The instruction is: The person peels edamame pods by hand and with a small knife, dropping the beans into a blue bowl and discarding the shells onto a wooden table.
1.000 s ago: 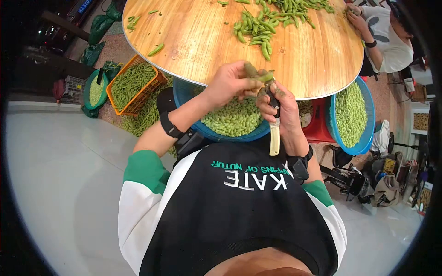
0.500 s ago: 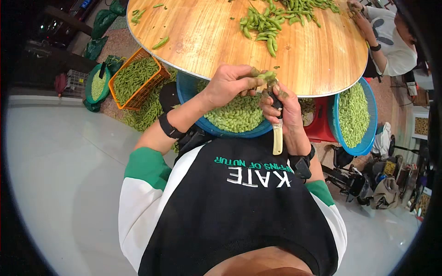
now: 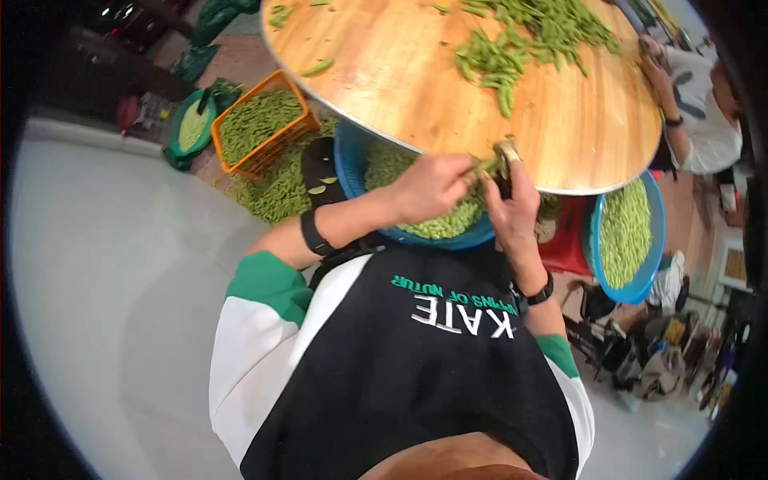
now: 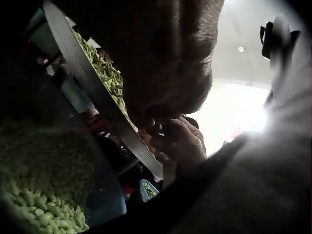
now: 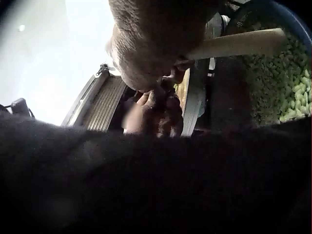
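There, our right hand (image 3: 516, 210) has just turned, gripping the pale-ended tool (image 5: 241, 44); our left hand (image 3: 430, 190) pinches a pod (image 3: 483, 166) by the bench's (image 3: 384, 80) near edge, mid-work, we'd judge.

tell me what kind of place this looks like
Probably an informal bean-shelling workspace, perhaps in a home or shop: green pods lie on a round wooden table, blue baskets hold shelled beans, and an orange crate holds more pods.
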Action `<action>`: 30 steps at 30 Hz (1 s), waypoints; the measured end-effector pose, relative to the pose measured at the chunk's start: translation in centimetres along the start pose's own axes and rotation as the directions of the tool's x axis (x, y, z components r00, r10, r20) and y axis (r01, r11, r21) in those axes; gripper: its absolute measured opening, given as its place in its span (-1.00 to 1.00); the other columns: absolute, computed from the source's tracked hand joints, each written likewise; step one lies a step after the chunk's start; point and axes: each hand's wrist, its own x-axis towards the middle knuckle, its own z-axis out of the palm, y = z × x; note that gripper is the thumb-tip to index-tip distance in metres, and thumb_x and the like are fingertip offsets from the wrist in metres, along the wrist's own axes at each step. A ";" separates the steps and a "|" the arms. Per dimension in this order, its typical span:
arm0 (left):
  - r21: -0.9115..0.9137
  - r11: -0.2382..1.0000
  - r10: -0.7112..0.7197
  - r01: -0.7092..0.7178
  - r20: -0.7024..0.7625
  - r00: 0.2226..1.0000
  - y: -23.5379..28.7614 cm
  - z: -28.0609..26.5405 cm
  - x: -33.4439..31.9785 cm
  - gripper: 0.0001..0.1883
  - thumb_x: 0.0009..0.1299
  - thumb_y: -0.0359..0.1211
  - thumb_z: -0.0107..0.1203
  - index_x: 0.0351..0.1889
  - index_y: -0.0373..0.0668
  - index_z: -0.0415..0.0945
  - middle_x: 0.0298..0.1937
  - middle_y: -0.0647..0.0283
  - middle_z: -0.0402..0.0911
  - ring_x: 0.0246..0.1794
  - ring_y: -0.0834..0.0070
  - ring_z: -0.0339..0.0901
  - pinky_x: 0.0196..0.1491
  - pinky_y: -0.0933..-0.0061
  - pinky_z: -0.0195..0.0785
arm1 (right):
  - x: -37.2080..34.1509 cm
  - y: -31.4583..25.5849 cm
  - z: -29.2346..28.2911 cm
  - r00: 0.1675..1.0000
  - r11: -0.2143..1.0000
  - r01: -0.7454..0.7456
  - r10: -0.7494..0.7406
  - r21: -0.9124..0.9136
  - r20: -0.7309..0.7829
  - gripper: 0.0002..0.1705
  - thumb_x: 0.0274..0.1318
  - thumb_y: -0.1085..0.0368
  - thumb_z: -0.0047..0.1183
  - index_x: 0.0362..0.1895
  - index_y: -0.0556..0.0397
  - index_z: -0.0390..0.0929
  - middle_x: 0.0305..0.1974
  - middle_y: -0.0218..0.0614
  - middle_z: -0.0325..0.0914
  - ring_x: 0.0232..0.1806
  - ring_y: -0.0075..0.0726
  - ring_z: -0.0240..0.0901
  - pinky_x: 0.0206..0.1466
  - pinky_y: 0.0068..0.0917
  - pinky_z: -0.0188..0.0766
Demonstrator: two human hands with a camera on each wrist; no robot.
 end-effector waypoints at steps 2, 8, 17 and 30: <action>0.091 0.991 0.105 -0.101 -0.042 0.994 -0.3 0.2 -0.3 -0.89 0.33 -0.43 0.00 -0.35 -0.30 0.43 -0.53 -0.05 0.47 -0.51 0.07 0.52 -0.45 0.22 0.35 | 0.0 0.1 -0.1 0.996 0.993 0.086 -0.083 -0.083 0.030 -0.53 -0.03 0.42 0.20 0.04 0.13 0.45 -0.30 -0.09 0.49 -0.38 -0.13 0.47 -0.30 -0.40 0.42; 0.044 0.984 0.173 -0.171 -0.059 0.983 -0.3 1.4 -1.5 -0.90 0.22 -0.47 -0.01 -0.44 -0.32 0.33 -0.55 -0.07 0.41 -0.53 -0.04 0.47 -0.45 0.10 0.30 | -0.4 0.5 0.2 0.982 0.979 0.191 -0.191 -0.074 0.009 -0.58 -0.04 0.53 0.06 0.00 0.24 0.43 -0.21 -0.03 0.47 -0.28 0.03 0.45 -0.16 -0.30 0.43; -0.134 0.973 -0.193 0.189 -0.023 0.981 -0.7 1.9 -2.6 -0.81 0.16 -0.44 -0.04 -0.31 -0.37 0.44 -0.49 -0.21 0.47 -0.36 -0.11 0.50 -0.32 0.09 0.35 | -1.3 -0.8 0.4 0.971 0.986 0.168 -0.165 -0.002 0.171 -0.69 -0.09 0.55 0.07 -0.16 0.15 0.42 -0.34 -0.06 0.40 -0.36 0.03 0.41 -0.28 -0.34 0.41; -0.260 0.955 -0.151 0.140 -0.023 0.988 -0.4 0.6 -3.1 -0.77 0.22 -0.51 0.10 -0.15 -0.30 0.43 -0.31 0.05 0.55 -0.35 0.23 0.56 -0.27 0.37 0.41 | -1.5 0.3 0.1 0.986 0.993 0.097 -0.105 0.072 0.131 -0.70 -0.16 0.54 0.09 -0.23 0.15 0.40 -0.42 -0.02 0.36 -0.41 0.15 0.40 -0.38 -0.21 0.36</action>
